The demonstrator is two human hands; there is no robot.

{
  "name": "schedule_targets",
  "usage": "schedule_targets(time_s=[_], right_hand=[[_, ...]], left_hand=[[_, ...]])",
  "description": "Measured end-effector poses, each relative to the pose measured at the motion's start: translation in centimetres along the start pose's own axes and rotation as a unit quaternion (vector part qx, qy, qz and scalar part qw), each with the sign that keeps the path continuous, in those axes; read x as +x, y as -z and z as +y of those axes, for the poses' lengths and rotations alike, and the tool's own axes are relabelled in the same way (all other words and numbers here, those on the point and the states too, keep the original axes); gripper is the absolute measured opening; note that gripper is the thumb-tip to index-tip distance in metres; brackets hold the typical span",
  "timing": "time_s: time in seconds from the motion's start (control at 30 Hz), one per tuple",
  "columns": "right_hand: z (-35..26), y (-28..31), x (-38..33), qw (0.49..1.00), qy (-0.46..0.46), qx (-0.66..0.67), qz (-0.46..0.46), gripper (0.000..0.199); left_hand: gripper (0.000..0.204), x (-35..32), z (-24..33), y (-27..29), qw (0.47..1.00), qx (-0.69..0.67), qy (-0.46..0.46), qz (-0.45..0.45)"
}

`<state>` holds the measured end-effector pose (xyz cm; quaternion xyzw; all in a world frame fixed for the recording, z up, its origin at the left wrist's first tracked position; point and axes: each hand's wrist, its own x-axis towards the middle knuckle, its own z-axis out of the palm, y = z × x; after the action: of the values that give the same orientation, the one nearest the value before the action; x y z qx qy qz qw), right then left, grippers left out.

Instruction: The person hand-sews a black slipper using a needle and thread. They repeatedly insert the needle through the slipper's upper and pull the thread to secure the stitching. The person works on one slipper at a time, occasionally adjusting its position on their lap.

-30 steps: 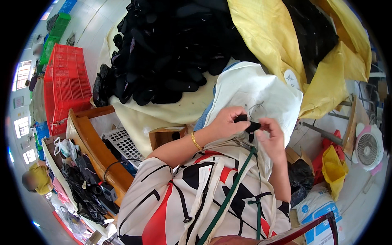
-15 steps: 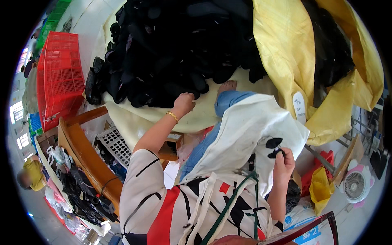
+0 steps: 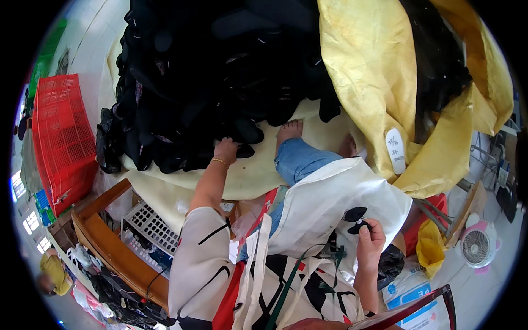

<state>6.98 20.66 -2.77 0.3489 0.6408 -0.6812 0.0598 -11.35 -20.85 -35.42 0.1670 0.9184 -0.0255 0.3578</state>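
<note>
A large heap of black, rounded, sole-shaped soft pieces point(image 3: 209, 71) lies in front of me on pale yellow sheeting point(image 3: 247, 179). At its near edge, my left hand point(image 3: 225, 150) has its fingers curled against one of the black pieces point(image 3: 245, 151); their tips are partly hidden. Over the white cloth on my lap point(image 3: 319, 201), my right hand point(image 3: 372, 236) pinches a small black two-lobed piece, like a bow point(image 3: 355, 214). Its lower lobe is partly covered by my fingers.
A yellow sack point(image 3: 374, 60) with a white sole-shaped tag point(image 3: 395, 151) stands right of the heap. On the left are a red crate point(image 3: 63, 135), a wooden frame point(image 3: 104, 236) and a white perforated basket point(image 3: 151, 225). A small fan point(image 3: 477, 245) stands at far right.
My view has shifted, and the heap sits further left in it. My left hand has moved left along the heap's near edge. My right hand keeps the black two-lobed piece over my lap.
</note>
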Motion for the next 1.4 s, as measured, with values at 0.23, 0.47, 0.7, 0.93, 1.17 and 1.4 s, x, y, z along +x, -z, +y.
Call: schedule_targets(time_s=[0.23,0.47,0.7,0.93,1.17,1.4], right_hand=[[-0.3,-2.5,-1.9,0.998,0.068,-0.011,-0.015,0.012],[-3.1,-8.4,-5.1,0.909,0.375,-0.151,-0.105,0.022],[-4.7,-7.0,-5.4,0.795,0.583,-0.160,-0.058,0.024],[-6.5,-4.8,-4.8,0.941,0.300,0.104,0.118,0.013],[-5.3,-1.6,-3.3,0.952,0.218,0.199,0.077,0.015],[2.0,-0.7,-7.2,0.921,0.329,-0.187,-0.093,0.018]], left_hand=[[0.063,-6.4,1.8,6.1,0.896,-0.423,0.037,0.131],[0.038,-17.1,10.9,20.4,0.341,-0.938,0.060,-0.015],[0.038,-25.7,21.6,25.5,0.269,-0.958,-0.026,-0.096],[0.030,-27.8,25.2,25.4,0.656,-0.730,-0.179,-0.073],[0.031,-29.3,27.2,21.7,0.457,-0.877,-0.075,-0.128],[0.019,-30.3,30.2,19.4,0.440,-0.891,-0.093,-0.067]])
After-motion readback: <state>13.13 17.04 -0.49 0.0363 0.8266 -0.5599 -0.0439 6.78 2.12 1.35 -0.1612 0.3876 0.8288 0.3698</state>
